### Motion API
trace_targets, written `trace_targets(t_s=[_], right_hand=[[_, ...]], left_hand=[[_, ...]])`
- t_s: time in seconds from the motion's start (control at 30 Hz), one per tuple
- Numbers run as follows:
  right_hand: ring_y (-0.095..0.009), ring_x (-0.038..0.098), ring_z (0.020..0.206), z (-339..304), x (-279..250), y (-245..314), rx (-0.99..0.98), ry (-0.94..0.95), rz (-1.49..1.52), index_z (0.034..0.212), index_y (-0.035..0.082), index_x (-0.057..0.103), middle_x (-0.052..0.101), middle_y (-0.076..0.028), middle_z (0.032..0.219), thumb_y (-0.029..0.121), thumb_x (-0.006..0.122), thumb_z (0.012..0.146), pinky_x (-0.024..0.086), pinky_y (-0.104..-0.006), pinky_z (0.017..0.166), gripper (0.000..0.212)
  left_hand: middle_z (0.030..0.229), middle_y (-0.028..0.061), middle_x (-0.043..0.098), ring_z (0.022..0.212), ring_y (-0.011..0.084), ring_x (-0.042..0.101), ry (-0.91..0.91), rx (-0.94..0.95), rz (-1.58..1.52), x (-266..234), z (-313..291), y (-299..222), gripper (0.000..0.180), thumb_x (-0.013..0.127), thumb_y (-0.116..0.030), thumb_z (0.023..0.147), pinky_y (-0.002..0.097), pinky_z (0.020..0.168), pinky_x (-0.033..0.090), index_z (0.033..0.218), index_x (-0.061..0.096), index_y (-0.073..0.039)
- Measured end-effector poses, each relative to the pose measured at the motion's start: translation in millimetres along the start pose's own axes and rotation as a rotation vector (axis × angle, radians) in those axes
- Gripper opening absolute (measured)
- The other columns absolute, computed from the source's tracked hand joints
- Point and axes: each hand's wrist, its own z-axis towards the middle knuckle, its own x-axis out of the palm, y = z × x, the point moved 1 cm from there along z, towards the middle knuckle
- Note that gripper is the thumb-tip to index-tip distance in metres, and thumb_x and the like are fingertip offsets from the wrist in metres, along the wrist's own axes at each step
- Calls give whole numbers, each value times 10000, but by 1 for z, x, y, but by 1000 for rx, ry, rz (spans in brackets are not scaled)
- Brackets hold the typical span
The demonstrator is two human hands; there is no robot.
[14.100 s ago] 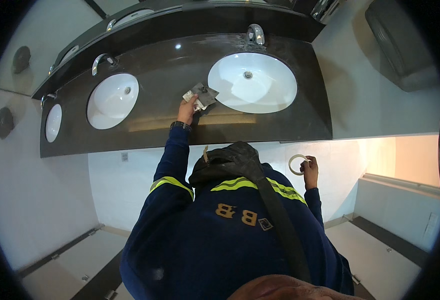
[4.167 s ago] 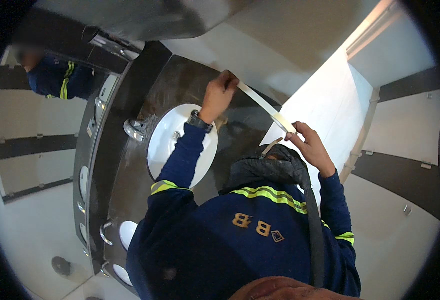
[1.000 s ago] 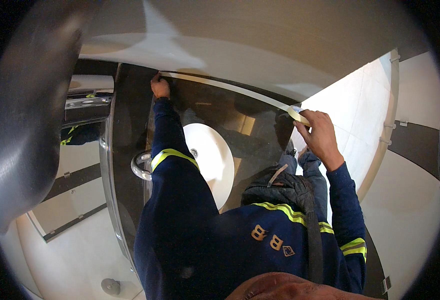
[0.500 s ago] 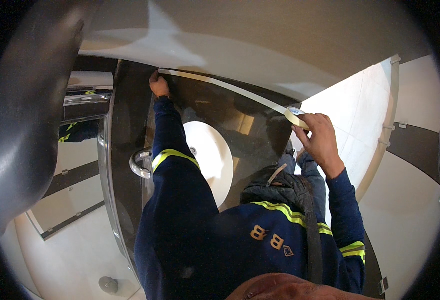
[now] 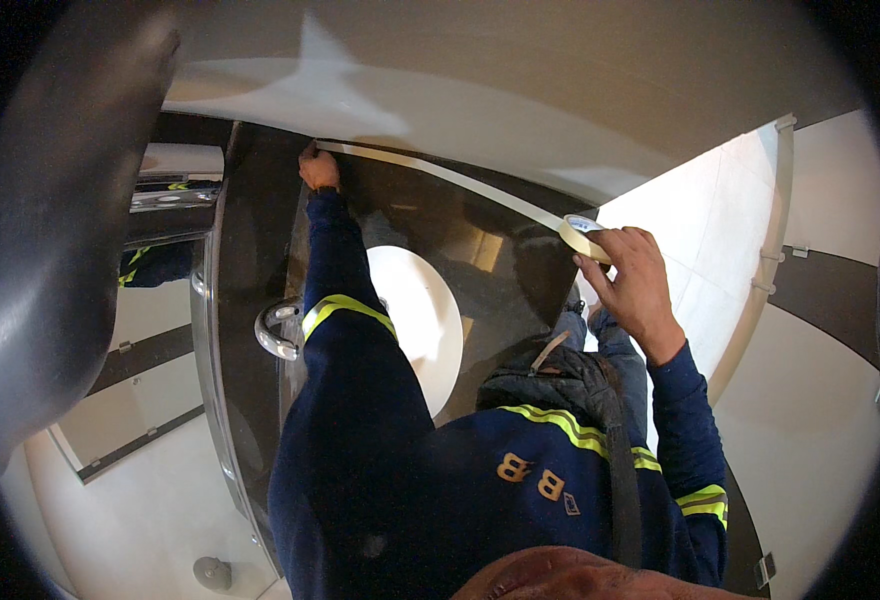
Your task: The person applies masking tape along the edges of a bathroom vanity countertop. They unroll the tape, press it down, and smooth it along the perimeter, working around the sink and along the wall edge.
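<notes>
Head view: tape's pulled out but uncut, left hand at its upper-left end (pinching or pressing, can't tell), right hand gripping the roll right of center.

Hands, 2: 1 left hand, 1 right hand. Tape roll, 1; tape strip, 1. Dark countertop, 1, with 1 white basin and 1 chrome tap in sight. Mirror, 1. Reflective sleeve bands, 2, 1 per arm. Dark bag, 1; strap, 1. Trouser legs, 2. Gold letters, 2; small badge, 1. Round grey fixture, 1.
</notes>
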Motion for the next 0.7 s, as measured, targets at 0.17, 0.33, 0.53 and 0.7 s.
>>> trace_targets(t_s=[0.17, 0.33, 0.53, 0.7], right_hand=[[-323, 638, 917, 0, -7, 7, 26, 53, 7, 1074, 31, 740, 703, -146, 927, 270, 768, 936, 487, -461, 974, 277], [-320, 633, 853, -1, -7, 6, 21, 27, -1, 1055, 50, 723, 692, -111, 861, 259, 749, 927, 472, -457, 984, 246], [-332, 632, 885, -6, -6, 4, -4, 61, -7, 1059, 59, 718, 684, -121, 886, 248, 759, 909, 467, -475, 1010, 244], [-343, 631, 941, -15, -14, 24, -104, 100, 35, 1059, 73, 709, 673, -130, 928, 238, 772, 886, 462, -477, 999, 247]], left_hand=[[1307, 215, 718, 1209, 318, 684, -58, -145, -410, -12, -10, -1, 452, 516, -20, 887, 376, 1084, 489, 1287, 722, 28], [1302, 200, 723, 1207, 312, 681, 13, 18, -369, -17, -6, 12, 458, 501, 23, 885, 372, 1097, 480, 1293, 709, 48], [1328, 186, 712, 1236, 293, 667, -1, -144, -529, -3, -12, 16, 460, 509, 23, 881, 361, 1115, 464, 1296, 705, 47], [1322, 185, 712, 1239, 294, 660, -57, -56, -459, -19, -14, 17, 449, 509, 11, 894, 372, 1126, 454, 1296, 704, 50]])
